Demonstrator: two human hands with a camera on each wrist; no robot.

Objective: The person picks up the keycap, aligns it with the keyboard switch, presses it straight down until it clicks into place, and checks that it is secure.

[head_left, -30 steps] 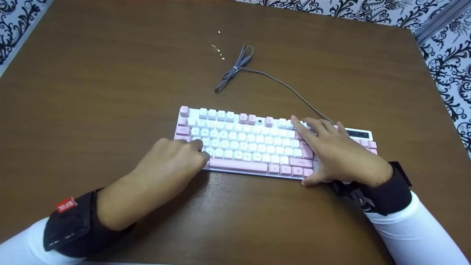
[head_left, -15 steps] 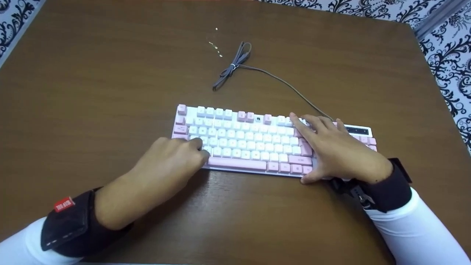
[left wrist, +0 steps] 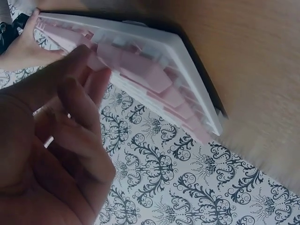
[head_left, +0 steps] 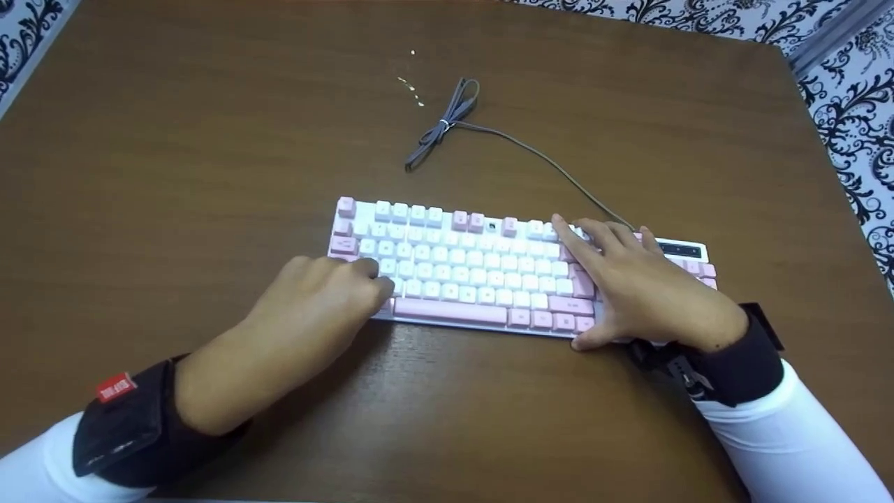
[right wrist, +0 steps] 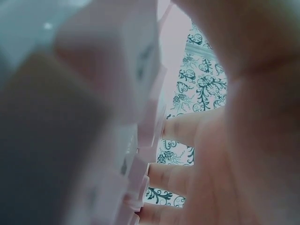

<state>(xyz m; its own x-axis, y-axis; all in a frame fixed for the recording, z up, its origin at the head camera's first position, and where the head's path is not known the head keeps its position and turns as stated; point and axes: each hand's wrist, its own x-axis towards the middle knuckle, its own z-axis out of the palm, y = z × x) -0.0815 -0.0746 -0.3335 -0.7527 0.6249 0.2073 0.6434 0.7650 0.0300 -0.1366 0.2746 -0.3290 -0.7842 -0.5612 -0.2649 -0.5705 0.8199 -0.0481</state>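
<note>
A white and pink keyboard (head_left: 447, 272) lies flat on the brown table (head_left: 174, 175). Over its lower left corner is my left hand (head_left: 318, 300), its fingers curled. In the left wrist view, thumb and index finger of the left hand (left wrist: 70, 140) pinch a pink keycap (left wrist: 97, 62) in the bottom row, left of the pink space bar (head_left: 450, 311). My right hand (head_left: 632, 286) rests spread across the right part of the keyboard, with its thumb at the front edge. The keys beneath it are hidden.
A grey cable (head_left: 538, 154) leaves the keyboard's back edge and ends in a tied bundle (head_left: 441, 127). Small bright specks (head_left: 412, 89) show on the table beyond. Patterned black-and-white covering (head_left: 855, 133) lies past the table's right edge.
My left hand has shifted slightly left along the bottom row, uncovering a pink key beside the space bar. The right hand stays in place on the keyboard.
</note>
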